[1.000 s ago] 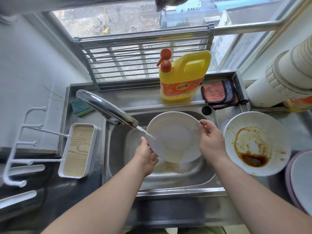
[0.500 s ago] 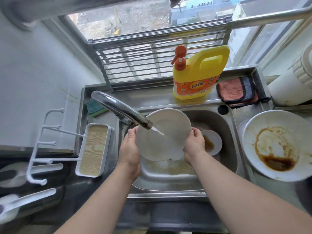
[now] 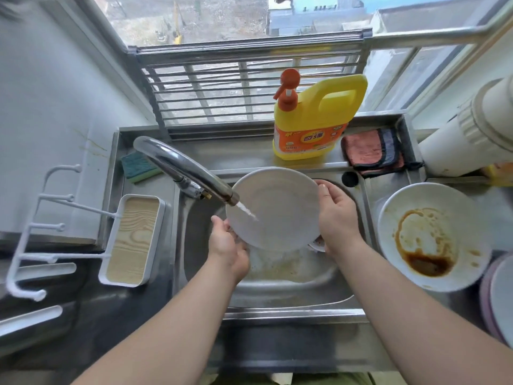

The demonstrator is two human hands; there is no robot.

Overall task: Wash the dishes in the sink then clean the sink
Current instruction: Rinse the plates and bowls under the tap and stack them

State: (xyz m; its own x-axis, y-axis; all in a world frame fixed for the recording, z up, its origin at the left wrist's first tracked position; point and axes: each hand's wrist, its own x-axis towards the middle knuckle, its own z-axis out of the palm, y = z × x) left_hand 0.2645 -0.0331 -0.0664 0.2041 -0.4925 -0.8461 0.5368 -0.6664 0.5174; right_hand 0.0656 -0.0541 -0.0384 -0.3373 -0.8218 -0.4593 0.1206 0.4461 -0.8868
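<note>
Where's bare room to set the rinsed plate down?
Bare steel: the back ledge between sponge and detergent jug, and the front sink rim. Crowded: right counter, taken by the dirty plate and stacked plates. Both hands hold the plate.

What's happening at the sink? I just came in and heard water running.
A person is rinsing a white plate over the sink. The left hand holds its lower left edge and the right hand holds its right edge, while water from the tap lands on the plate's face. A second plate, smeared with brown sauce, waits on the counter to the right. A yellow soap bottle, a sponge and a cloth sit behind the basin.
</note>
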